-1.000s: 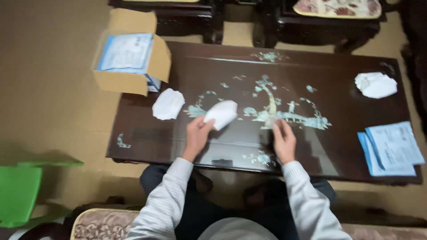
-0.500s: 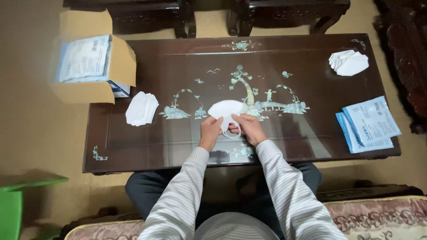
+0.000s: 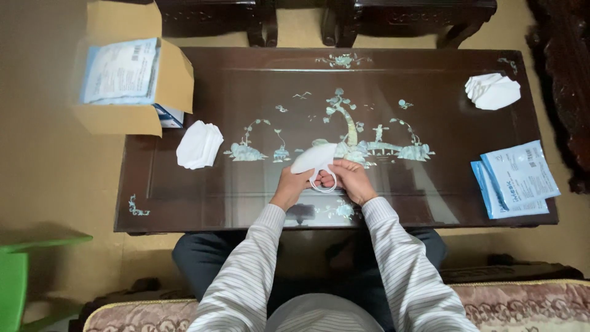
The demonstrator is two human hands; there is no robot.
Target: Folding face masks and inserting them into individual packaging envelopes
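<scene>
— Nearest first?
— Both sleeves striped, reaching up from the lap. Left hand (image 3: 290, 186) closed on the lower left end of a folded white face mask (image 3: 314, 158), fingers curled round it. Right hand (image 3: 350, 179) just beside, touching the left, gripping the mask's white ear loop (image 3: 324, 182) that hangs between the two.
— And the mask itself?
— Held just above the dark lacquered table (image 3: 184, 209), tilted up and away from the left hand, over the pearly inlaid tree scene (image 3: 344, 126).
— Left of the left hand?
— A small stack of folded white masks (image 3: 200, 144), lying flat, well apart from the fingers. Farther out that way, an open cardboard box (image 3: 169, 86) at the table's far left corner, with a pale blue packet (image 3: 120, 71) inside. Off the table, low and near, a green plastic chair (image 3: 15, 276).
— Right of the right hand?
— Two light blue flat pouches (image 3: 516, 178), overlapping, at the near right edge. Beyond those, toward the far right corner, another heap of white masks (image 3: 493, 91).
— Farthest?
— Dark carved wooden chairs (image 3: 344, 15) past the table's far edge.
</scene>
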